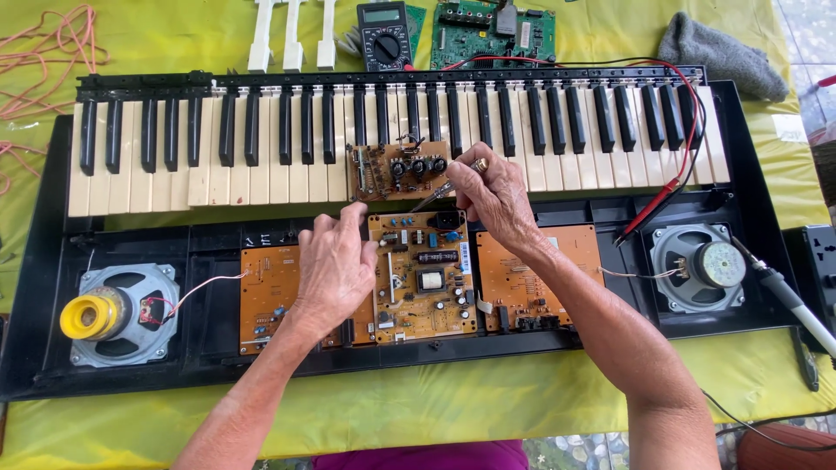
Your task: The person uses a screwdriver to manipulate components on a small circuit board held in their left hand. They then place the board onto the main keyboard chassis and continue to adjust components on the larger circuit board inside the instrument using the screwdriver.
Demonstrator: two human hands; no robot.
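Note:
An opened electronic keyboard (52, 261) lies on a yellow cloth, its keys at the far side. My left hand (335, 265) rests on the orange circuit board (424, 278) in the middle, fingers bent at the board's top left corner. My right hand (492, 196) holds slim metal tweezers (433, 194), their tip at the lower edge of a small brown board (396, 167) with capacitors that lies on the keys. A ring shows on the right hand.
Speakers sit at both ends of the case (122, 313) (697, 265). A multimeter (385, 35), a green board (492, 30) and loose white keys (292, 35) lie beyond the keys. Red probe leads (670, 187) and a soldering iron (788, 296) are at right.

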